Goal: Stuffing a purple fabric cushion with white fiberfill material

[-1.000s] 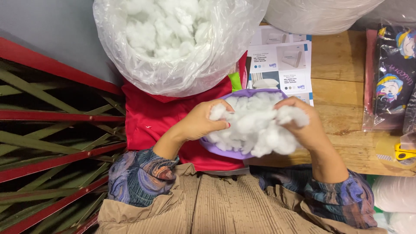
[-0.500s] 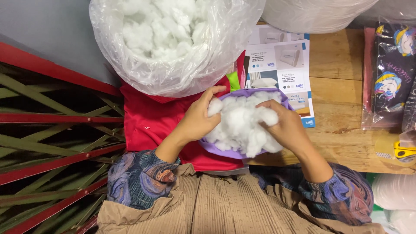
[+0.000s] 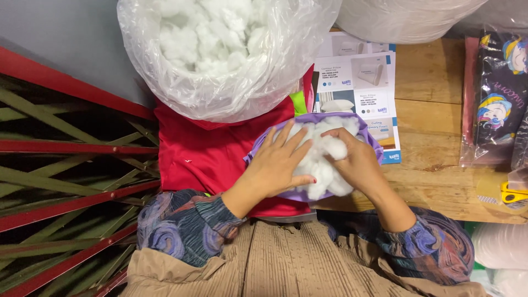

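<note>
A purple fabric cover (image 3: 369, 137) lies open on my lap, full of white fluffy stuffing (image 3: 319, 165). My left hand (image 3: 278, 165) lies flat with its fingers spread over the left side of the stuffing and the cover's edge. My right hand (image 3: 355, 159) presses down into the stuffing from the right, fingers curled into the fluff. Both hands touch the white filling inside the purple cover. Under the cover lies red cloth (image 3: 203, 148).
A big clear plastic bag (image 3: 220, 55) of white stuffing stands just beyond my hands. Printed leaflets (image 3: 357, 82) lie on the wooden table (image 3: 434, 165). Packaged printed fabric (image 3: 498, 93) sits at the right, yellow scissors (image 3: 514, 192) near the edge. Red and green slats (image 3: 66, 165) fill the left.
Both hands have come down and together, pushing the loose stuffing into the purple cover. The fluff that stood above the opening now sits lower and more packed.
</note>
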